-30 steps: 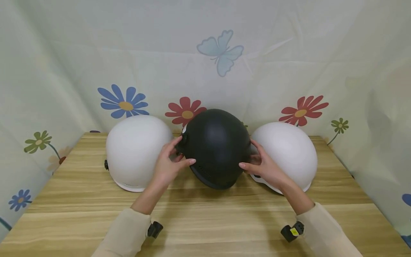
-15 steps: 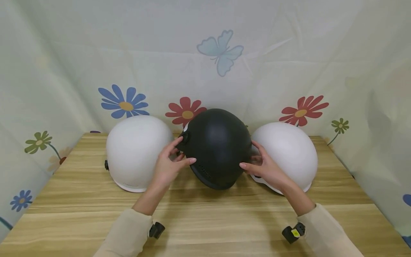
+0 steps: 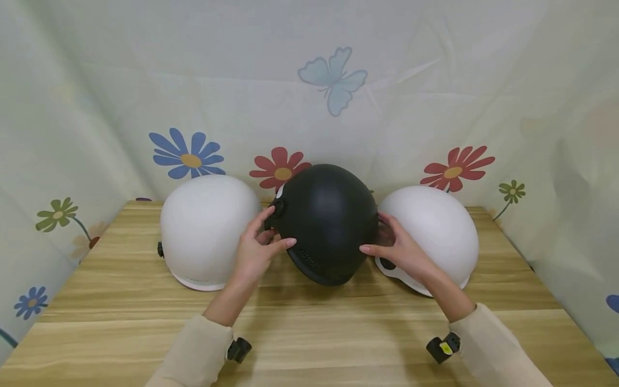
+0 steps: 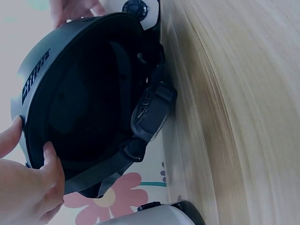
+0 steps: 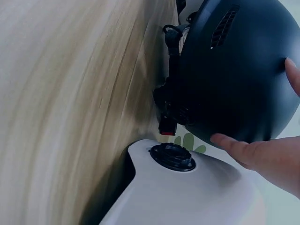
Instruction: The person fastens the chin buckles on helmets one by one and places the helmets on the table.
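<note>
A matte black helmet (image 3: 329,215) is held tilted between both hands, at the middle of the table. My left hand (image 3: 253,250) grips its left side, thumb on the shell and fingers by the rim. In the left wrist view, the dark inside of the helmet (image 4: 89,93) faces the camera, its chin strap and buckle (image 4: 152,112) hanging close to the wood. My right hand (image 3: 398,250) holds the opposite side, thumb in front and fingers farther back. In the right wrist view, a strap end with a red tip (image 5: 167,125) hangs below the shell.
White helmets stand on either side, one at the left (image 3: 208,231) and one at the right (image 3: 430,231), both close to the hands. The latter has a black round fitting (image 5: 172,157). Behind the wooden table (image 3: 309,333) hangs a flowered cloth (image 3: 217,97).
The black helmet and both hands stay nearly in place. More of the right white helmet's black round fitting now shows beside my right hand.
</note>
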Demonstrator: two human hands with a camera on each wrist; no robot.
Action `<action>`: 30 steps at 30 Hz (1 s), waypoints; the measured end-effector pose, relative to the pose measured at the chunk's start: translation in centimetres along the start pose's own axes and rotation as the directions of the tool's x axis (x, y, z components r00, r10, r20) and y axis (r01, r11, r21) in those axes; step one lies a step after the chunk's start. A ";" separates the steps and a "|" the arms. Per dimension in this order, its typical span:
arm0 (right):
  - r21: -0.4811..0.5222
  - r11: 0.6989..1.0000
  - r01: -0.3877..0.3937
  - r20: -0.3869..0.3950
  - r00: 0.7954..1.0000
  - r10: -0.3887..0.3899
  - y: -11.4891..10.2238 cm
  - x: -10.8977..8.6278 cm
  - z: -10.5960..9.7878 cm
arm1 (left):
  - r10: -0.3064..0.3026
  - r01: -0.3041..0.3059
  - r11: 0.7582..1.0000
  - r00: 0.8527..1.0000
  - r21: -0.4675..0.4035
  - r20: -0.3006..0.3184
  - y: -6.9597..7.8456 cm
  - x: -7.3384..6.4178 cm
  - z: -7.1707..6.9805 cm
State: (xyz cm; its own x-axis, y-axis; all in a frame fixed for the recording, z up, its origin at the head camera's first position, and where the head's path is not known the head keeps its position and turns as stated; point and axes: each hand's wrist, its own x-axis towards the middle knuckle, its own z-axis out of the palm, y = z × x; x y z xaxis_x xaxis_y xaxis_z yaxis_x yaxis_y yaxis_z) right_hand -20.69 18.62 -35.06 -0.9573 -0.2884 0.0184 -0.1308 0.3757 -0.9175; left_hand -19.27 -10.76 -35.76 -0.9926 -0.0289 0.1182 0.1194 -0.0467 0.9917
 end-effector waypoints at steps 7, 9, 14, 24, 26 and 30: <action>-0.005 0.999 0.042 -0.006 0.999 -0.042 -1.0 0.2 0.1 | 0.084 -0.084 0.996 0.996 -0.002 -0.016 0.5 0.1 0.2; 0.001 0.999 0.052 -0.002 0.999 -0.052 -1.3 0.3 0.1 | 0.111 -0.111 0.994 0.994 -0.014 -0.007 0.8 0.1 0.3; -0.016 0.998 0.062 0.003 0.998 -0.062 -1.5 0.4 0.2 | 0.142 -0.140 0.987 0.990 -0.081 0.021 1.6 0.1 0.3; -0.036 0.998 0.042 0.003 0.999 -0.042 -1.6 0.3 0.3 | 0.125 -0.117 0.985 0.990 -0.126 0.060 2.4 0.1 0.5; -0.039 0.998 0.041 0.000 0.999 -0.041 -1.6 0.3 0.4 | 0.120 -0.112 0.987 0.991 -0.117 0.060 2.4 0.1 0.6; -0.035 0.998 0.043 -0.002 0.999 -0.043 -1.6 0.2 0.5 | 0.116 -0.109 0.988 0.992 -0.109 0.057 2.5 0.1 0.7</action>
State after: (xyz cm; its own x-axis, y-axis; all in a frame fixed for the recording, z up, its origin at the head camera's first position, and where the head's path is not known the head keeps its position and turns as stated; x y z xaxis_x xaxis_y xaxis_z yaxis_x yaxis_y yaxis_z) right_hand -20.57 17.55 -33.76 -0.9513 -0.3027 0.0583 -0.1806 0.3939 -0.9012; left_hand -19.10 -10.14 -33.28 -0.9718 0.0231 0.2347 0.2287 -0.1514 0.9617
